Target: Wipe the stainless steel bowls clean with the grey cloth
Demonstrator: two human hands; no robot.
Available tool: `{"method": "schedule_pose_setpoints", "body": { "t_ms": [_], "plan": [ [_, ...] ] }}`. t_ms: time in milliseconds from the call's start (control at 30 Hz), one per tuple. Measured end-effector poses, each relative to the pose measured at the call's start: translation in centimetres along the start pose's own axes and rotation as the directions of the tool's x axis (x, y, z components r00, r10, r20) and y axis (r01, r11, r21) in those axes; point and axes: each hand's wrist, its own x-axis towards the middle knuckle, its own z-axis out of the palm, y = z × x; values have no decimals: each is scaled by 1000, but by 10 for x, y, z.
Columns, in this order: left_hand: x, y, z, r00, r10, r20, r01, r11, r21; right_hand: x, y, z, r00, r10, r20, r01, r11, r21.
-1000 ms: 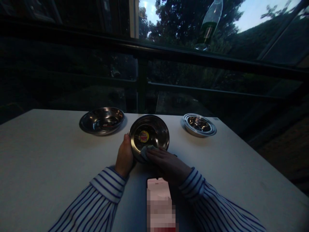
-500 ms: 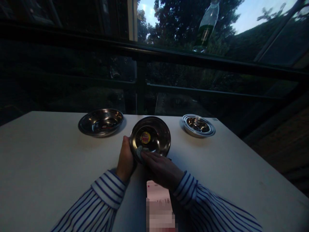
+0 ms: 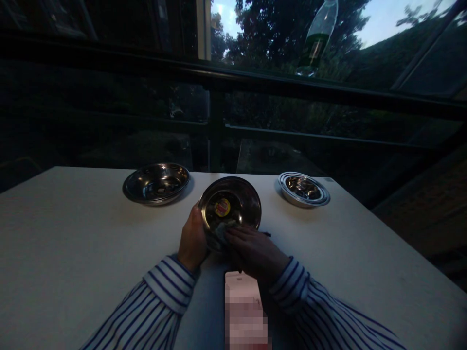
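Note:
A shiny metal bowl [image 3: 245, 199] with a round yellow-and-red sticker [image 3: 222, 207] inside is tilted toward me above the table. My left hand [image 3: 193, 239] grips its left rim, the thumb up along the side and the other fingers hidden behind. A greyish cloth [image 3: 221, 233] is bunched under the fingers of my right hand [image 3: 254, 250], which press it on the bowl's lower inside wall and near rim. Part of the cloth is covered by that hand.
On the white table [image 3: 91, 257], a wide metal bowl [image 3: 156, 184] stands back left and stacked metal bowls [image 3: 304, 188] back right. A lit phone [image 3: 242, 291] lies below my hands. Behind the table runs a dark rail [image 3: 248, 80]; a plastic bottle [image 3: 317, 43] appears above it.
My right hand and the cloth have slid a little rightward along the bowl's lower inside. My left hand still grips the rim. The whole view has shifted slightly.

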Motion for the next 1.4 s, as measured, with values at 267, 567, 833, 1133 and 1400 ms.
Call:
{"method": "schedule_pose_setpoints", "body": {
  "t_ms": [267,567,833,1133,1400],
  "plan": [
    [-3,9,1,996,0,-90,10,994,110,5,-9,2,999,-24,-24,28,986,165],
    [0,17,0,997,-45,-66,54,987,151,4,11,-10,990,124,63,-117,987,-114],
    [-3,15,-1,993,1,-115,24,977,213,8,-26,-2,999,-32,-37,44,916,399],
    [-2,16,1,995,-31,-90,44,988,148,1,3,-4,998,60,32,-60,998,9],
    [-1,16,-1,991,-81,-106,92,991,96,-2,-14,2,996,-86,24,77,963,257]
  ]
}}
